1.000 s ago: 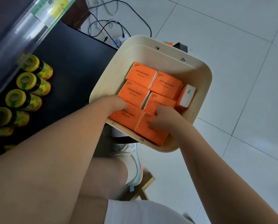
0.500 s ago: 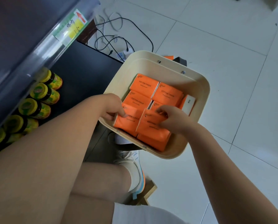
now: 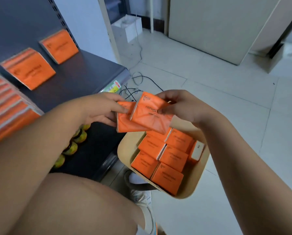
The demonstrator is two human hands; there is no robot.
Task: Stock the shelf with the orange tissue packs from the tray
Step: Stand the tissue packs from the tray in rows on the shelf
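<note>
Several orange tissue packs [image 3: 167,178] are laid flat in the tray [image 3: 125,150]. Just above it, one pack [image 3: 126,124] is pinched by the left hand [image 3: 99,111] and a second pack [image 3: 150,116] by the right hand [image 3: 186,107]. They overlap, long axes roughly 10 to 4 o'clock. The shelf [image 3: 84,70] lies at 10 o'clock, nearer the left hand, where stocked packs [image 3: 30,73] are stood in rows.

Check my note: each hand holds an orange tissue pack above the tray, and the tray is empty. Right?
Not empty: the head view shows several orange packs lying in the tray. The left hand and right hand do each hold one above it.
</note>
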